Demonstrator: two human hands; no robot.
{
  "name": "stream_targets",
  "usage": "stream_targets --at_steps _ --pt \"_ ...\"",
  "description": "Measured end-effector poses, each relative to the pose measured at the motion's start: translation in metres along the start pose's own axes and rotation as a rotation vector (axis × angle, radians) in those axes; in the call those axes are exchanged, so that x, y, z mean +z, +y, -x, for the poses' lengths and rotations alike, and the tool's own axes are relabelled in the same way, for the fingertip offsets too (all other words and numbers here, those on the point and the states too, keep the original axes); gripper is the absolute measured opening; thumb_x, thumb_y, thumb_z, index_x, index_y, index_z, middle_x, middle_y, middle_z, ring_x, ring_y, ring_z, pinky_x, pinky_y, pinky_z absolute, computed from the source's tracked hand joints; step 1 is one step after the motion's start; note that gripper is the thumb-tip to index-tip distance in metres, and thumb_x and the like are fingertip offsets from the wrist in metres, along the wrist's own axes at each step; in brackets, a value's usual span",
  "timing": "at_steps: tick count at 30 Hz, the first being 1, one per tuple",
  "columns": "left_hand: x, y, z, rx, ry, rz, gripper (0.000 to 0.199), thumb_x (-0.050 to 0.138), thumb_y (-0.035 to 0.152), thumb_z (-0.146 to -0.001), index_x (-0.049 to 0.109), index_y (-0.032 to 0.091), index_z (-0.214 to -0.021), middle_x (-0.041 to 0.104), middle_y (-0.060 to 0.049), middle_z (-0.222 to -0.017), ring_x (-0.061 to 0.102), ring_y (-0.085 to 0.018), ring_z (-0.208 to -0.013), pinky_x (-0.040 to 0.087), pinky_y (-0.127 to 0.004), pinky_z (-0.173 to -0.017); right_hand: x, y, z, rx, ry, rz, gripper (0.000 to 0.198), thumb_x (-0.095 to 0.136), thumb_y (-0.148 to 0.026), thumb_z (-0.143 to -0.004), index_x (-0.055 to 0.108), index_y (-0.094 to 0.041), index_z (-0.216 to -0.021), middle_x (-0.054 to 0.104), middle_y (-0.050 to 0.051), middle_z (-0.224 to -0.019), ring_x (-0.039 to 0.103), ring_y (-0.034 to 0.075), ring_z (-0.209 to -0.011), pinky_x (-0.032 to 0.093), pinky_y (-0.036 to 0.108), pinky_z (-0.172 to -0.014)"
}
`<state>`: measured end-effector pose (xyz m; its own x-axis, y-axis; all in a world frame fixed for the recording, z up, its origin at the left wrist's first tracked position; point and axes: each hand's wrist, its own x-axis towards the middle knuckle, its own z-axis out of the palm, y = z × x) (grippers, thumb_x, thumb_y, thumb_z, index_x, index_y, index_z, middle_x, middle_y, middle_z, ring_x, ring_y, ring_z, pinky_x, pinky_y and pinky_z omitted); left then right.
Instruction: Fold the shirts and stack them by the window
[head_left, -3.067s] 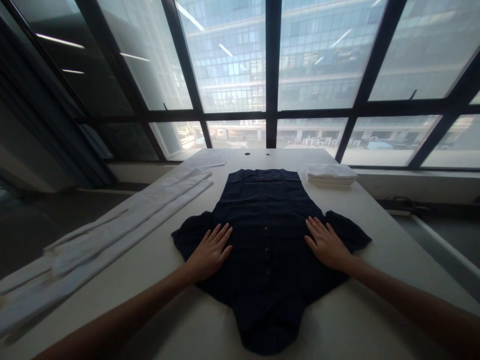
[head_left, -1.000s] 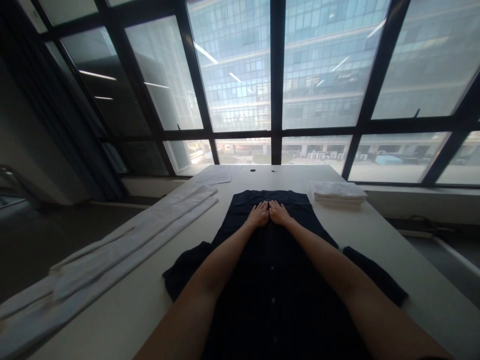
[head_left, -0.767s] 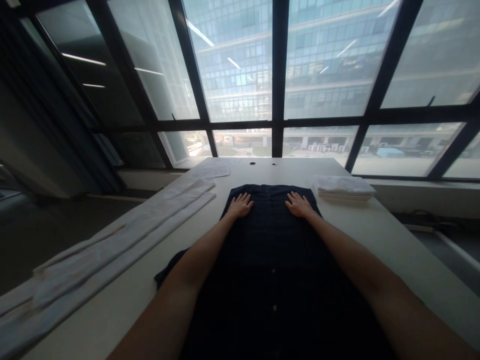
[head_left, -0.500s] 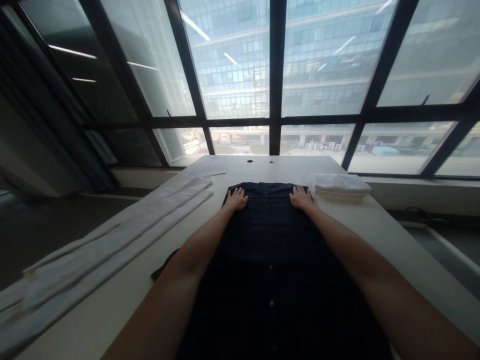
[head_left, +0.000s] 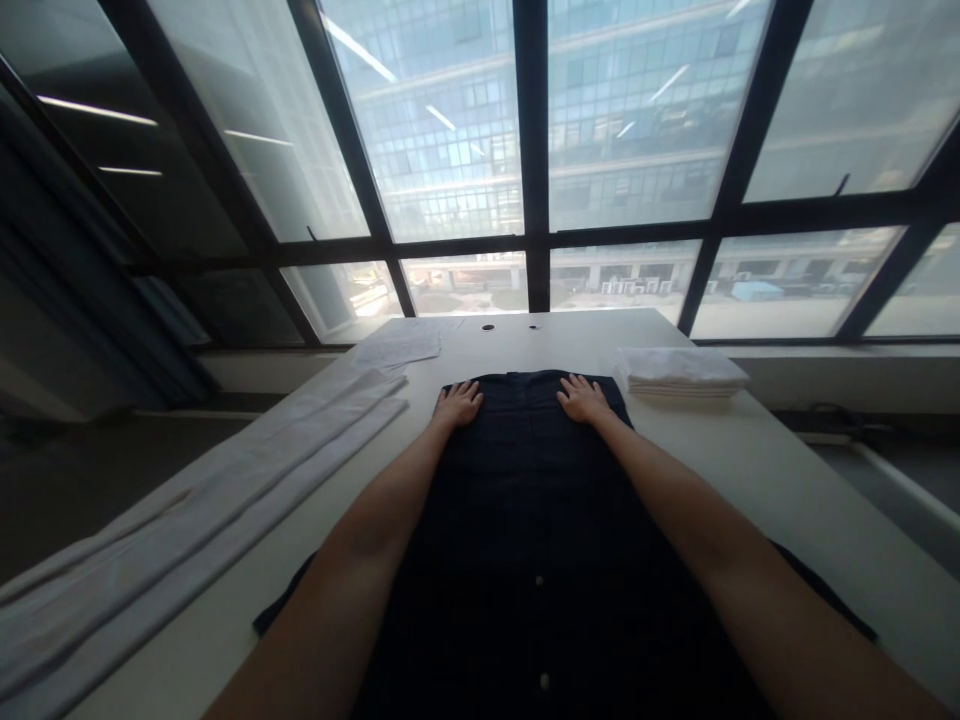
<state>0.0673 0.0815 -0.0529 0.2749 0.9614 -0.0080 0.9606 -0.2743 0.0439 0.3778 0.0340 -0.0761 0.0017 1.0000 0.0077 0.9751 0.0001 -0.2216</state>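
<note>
A dark navy shirt (head_left: 525,500) with light buttons down its front lies spread on the white table, running from near my body to its far edge at mid-table. My left hand (head_left: 458,403) rests flat on the shirt's far left corner, fingers spread. Near the far right corner, a little in from the edge, my right hand (head_left: 583,398) lies flat with its fingers apart. Dark fabric ends, apparently sleeves, stick out beyond my left forearm and my right forearm. My forearms cover parts of the shirt's sides.
Long folded white cloth (head_left: 217,520) lies along the table's left side. A white sheet (head_left: 397,346) sits beyond it. At the right is a folded white stack (head_left: 682,372). The white table (head_left: 750,470) reaches toward large windows (head_left: 465,130); two small round spots mark its far end.
The view has shifted slightly. My right hand has slid left, inward from the shirt's right edge. The shirt's buttons appear lower in view, and dark fabric now shows beyond my right forearm.
</note>
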Motion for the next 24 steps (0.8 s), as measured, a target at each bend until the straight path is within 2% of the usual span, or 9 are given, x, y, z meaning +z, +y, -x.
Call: stream_targets --at_steps 3,6,8,11,13,16,18,21,24 --pt "-0.009 -0.013 0.005 -0.069 0.007 -0.001 0.062 0.021 0.047 -0.104 0.029 0.020 -0.159 0.021 -0.012 -0.167 0.018 -0.037 -0.153 0.013 -0.066 -0.118 -0.012 0.021 0.004 0.067 0.005 0.007 0.066 0.022 -0.046 -0.103 0.025 -0.015 -0.160 0.018 0.013 -0.168 0.013 0.027 -0.154 0.009 0.052 -0.122" --pt "-0.016 0.000 0.018 -0.070 0.046 -0.003 0.062 0.021 0.046 -0.104 0.028 0.019 -0.160 0.019 -0.012 -0.167 0.016 -0.034 -0.154 0.012 -0.061 -0.121 -0.018 0.015 0.013 0.105 0.022 0.006 0.065 0.022 -0.042 -0.103 0.026 -0.010 -0.159 0.018 0.017 -0.167 0.013 0.029 -0.154 0.011 0.054 -0.121" --pt "-0.018 0.015 0.039 -0.021 0.074 0.005 0.061 0.021 0.047 -0.105 0.027 0.021 -0.160 0.018 -0.009 -0.168 0.013 -0.032 -0.154 0.012 -0.058 -0.122 -0.018 0.002 0.028 0.086 0.073 0.005 0.063 0.024 -0.037 -0.103 0.025 -0.008 -0.159 0.016 0.018 -0.167 0.011 0.029 -0.154 0.010 0.053 -0.122" --pt "-0.012 0.032 0.096 0.104 0.041 0.052 0.062 0.023 0.053 -0.105 0.030 0.024 -0.159 0.021 -0.007 -0.167 0.013 -0.034 -0.154 0.014 -0.060 -0.121 -0.011 -0.019 0.071 -0.086 0.162 0.003 0.060 0.030 -0.035 -0.102 0.032 -0.011 -0.157 0.017 0.015 -0.167 0.010 0.027 -0.155 0.010 0.050 -0.123" --pt "-0.005 0.037 0.147 0.221 -0.022 0.074 0.064 0.023 0.058 -0.104 0.026 0.027 -0.160 0.021 -0.006 -0.167 0.012 -0.032 -0.155 0.014 -0.060 -0.121 -0.005 -0.026 0.111 -0.194 0.126 -0.020 0.061 0.032 -0.038 -0.102 0.035 -0.012 -0.156 0.020 0.015 -0.167 0.014 0.028 -0.154 0.015 0.052 -0.122" --pt "0.005 0.036 0.223 0.303 -0.107 0.080 0.064 0.025 0.060 -0.103 0.021 0.033 -0.161 0.015 -0.003 -0.168 0.009 -0.029 -0.155 0.012 -0.058 -0.122 0.002 -0.024 0.178 -0.268 0.066 -0.048 0.065 0.033 -0.046 -0.101 0.035 -0.013 -0.157 0.024 0.015 -0.165 0.018 0.030 -0.153 0.019 0.053 -0.122" --pt "0.008 0.031 0.262 0.319 -0.135 0.084 0.065 0.026 0.060 -0.103 0.018 0.033 -0.162 0.011 -0.001 -0.168 0.007 -0.028 -0.155 0.012 -0.057 -0.123 0.005 -0.017 0.218 -0.282 0.070 -0.051 0.065 0.033 -0.046 -0.101 0.035 -0.014 -0.157 0.025 0.013 -0.165 0.019 0.029 -0.153 0.020 0.053 -0.122" --pt "0.011 0.021 0.300 0.310 -0.113 0.095 0.065 0.028 0.058 -0.104 0.015 0.034 -0.162 0.011 0.000 -0.167 0.009 -0.026 -0.155 0.013 -0.055 -0.124 0.009 -0.007 0.265 -0.270 0.079 -0.039 0.063 0.033 -0.046 -0.100 0.037 -0.018 -0.157 0.027 0.011 -0.164 0.021 0.028 -0.153 0.022 0.053 -0.122" --pt "0.013 0.014 0.322 0.291 -0.069 0.096 0.063 0.031 0.058 -0.104 0.016 0.037 -0.161 0.014 0.002 -0.166 0.012 -0.025 -0.155 0.015 -0.052 -0.125 0.015 0.000 0.294 -0.233 0.085 -0.020 0.063 0.033 -0.049 -0.100 0.038 -0.022 -0.157 0.027 0.009 -0.164 0.021 0.026 -0.153 0.024 0.052 -0.122"
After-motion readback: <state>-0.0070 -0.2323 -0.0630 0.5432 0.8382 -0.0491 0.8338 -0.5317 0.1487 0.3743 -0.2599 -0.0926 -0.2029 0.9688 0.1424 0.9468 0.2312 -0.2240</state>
